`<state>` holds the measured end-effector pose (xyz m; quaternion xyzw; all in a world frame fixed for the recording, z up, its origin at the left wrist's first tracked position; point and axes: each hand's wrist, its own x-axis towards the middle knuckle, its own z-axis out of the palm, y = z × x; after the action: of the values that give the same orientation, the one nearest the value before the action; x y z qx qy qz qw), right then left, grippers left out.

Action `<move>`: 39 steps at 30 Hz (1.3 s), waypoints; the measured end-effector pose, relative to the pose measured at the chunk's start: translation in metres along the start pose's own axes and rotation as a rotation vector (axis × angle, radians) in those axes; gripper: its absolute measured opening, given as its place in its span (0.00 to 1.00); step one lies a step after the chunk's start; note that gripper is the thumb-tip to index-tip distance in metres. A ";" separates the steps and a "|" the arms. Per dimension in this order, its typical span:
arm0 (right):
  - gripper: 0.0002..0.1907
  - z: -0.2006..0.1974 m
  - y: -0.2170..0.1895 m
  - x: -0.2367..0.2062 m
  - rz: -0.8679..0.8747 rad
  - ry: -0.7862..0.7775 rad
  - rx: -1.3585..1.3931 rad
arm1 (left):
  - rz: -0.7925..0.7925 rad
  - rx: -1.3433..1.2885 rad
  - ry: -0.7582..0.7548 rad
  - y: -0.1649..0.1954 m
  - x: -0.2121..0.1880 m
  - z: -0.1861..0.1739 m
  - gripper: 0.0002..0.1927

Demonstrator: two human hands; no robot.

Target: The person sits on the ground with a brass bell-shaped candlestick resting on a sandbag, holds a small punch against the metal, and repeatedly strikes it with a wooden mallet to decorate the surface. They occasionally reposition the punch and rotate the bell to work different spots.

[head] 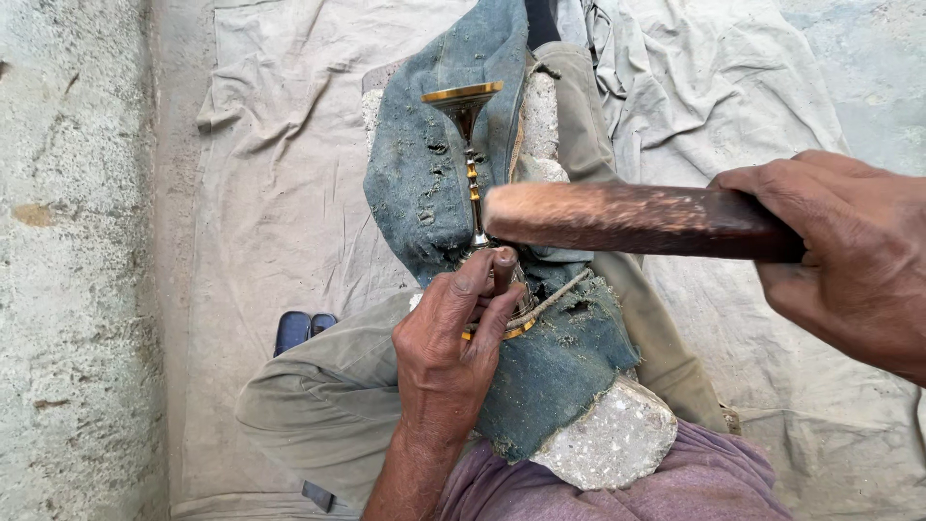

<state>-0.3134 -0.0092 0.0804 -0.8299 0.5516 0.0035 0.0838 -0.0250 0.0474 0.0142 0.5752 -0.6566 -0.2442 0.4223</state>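
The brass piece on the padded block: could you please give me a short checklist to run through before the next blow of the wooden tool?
1. Brass piece lies on the denim cloth: ok.
2. Left hand pins its lower end: ok.
3. Right hand has a full grip on the wooden tool: ok.
4. Left fingertips clear of the tool's end: not ok, very close.
5. Stone block steady on the lap: cannot tell.

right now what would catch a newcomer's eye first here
The right hand grips a thick wooden mallet that lies across the middle of the view. Under its end, the left hand steadies a slim brass stem with a flared top, which lies on blue denim draped over a stone block.
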 end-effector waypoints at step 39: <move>0.26 0.007 -0.019 0.015 0.236 -0.135 0.272 | -0.034 -0.004 -0.102 0.002 0.003 -0.010 0.23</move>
<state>-0.2896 -0.0149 0.0746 -0.7382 0.6337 -0.0058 0.2311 -0.0181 0.0464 0.0217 0.5722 -0.6670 -0.2817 0.3852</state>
